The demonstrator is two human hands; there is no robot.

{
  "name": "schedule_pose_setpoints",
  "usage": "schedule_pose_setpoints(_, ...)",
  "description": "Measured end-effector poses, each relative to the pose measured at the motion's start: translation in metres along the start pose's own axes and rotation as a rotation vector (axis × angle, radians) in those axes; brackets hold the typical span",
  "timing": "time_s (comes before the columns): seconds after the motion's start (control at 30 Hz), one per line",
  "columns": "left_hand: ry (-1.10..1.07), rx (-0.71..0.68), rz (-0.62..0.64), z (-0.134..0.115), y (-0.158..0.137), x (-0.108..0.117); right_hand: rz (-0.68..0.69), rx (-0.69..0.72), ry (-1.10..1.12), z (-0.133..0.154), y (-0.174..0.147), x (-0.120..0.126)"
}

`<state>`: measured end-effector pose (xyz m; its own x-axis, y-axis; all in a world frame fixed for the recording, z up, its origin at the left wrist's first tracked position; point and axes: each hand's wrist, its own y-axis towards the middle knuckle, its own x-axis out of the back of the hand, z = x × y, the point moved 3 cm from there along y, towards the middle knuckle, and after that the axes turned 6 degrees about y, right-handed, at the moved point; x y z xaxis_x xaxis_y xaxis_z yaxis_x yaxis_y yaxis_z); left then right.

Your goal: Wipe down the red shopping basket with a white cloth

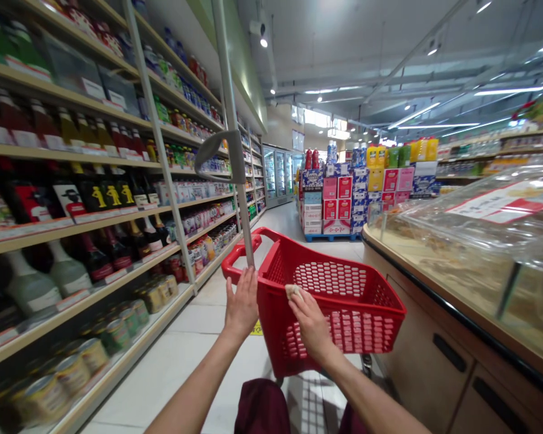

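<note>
The right hand (311,322) has its fingers drawn together, pinching one pale wad of cloth (293,292) against the near rim of a red basket (271,325). The left hand (243,301) has its fingers straight and only slightly parted, the outer one set apart; their tips reach the basket's corner beside its handle. Whether they also touch the metal pole (230,78) there cannot be told.

Taking the basket as the clock's centre, the cloth lies at 10 o'clock on the rim. The single pole rises towards 11 o'clock, carrying one grey grip (235,158) and cutting across the view of the shelves (72,155). These run from 9 to 11, with bottles and cans; three dark bottles (113,194) there bear yellow figures. At 12 a carton stack (337,208) on one blue pallet (332,237) blocks part of the aisle, two red bottles (312,160) on top. From 2 to 4 the table (411,301) hems in the basket's side, with clear plastic packaging (502,199) above and two black handles (449,352) visible on its front.
</note>
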<state>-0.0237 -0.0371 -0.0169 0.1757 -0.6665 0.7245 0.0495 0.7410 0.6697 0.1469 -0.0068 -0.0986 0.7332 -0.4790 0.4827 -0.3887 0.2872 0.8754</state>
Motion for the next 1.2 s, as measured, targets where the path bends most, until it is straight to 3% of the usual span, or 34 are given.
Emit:
schedule_pose_setpoints(0.1, -0.028, -0.065, 0.034, 0.004, -0.004, -0.002, 0.096, 0.044, 0.026, 0.003, -0.014, -0.013)
schedule_pose_setpoints(0.23, -0.006, 0.089, 0.044, 0.026, 0.013, -0.004, 0.069, 0.003, 0.023, 0.003, 0.013, -0.01)
schedule_pose_setpoints(0.33, 0.005, 0.115, 0.19, 0.043, 0.034, -0.009, 0.003, -0.017, -0.022, 0.002, 0.041, -0.011)
schedule_pose_setpoints(0.4, 0.015, 0.069, 0.258, 0.048, 0.04, -0.011, 0.024, 0.016, -0.022, 0.004, 0.039, -0.02)
schedule_pose_setpoints(0.53, 0.047, 0.006, 0.23, 0.045, 0.034, -0.01, 0.123, 0.1, 0.043, 0.02, 0.026, -0.033)
schedule_pose_setpoints(0.73, 0.033, -0.032, 0.188, 0.041, 0.025, -0.007, 0.032, 0.083, 0.004, 0.037, 0.068, -0.031)
schedule_pose_setpoints(0.9, 0.022, -0.033, 0.199, 0.039, 0.024, -0.002, 0.144, 0.173, 0.051, 0.038, 0.041, -0.049)
schedule_pose_setpoints(1.07, 0.024, -0.028, 0.19, 0.037, 0.021, 0.001, 0.066, 0.031, 0.02, 0.038, 0.075, -0.032)
schedule_pose_setpoints(1.2, 0.018, -0.04, 0.194, 0.04, 0.02, 0.004, 0.131, 0.107, 0.07, 0.041, 0.07, -0.028)
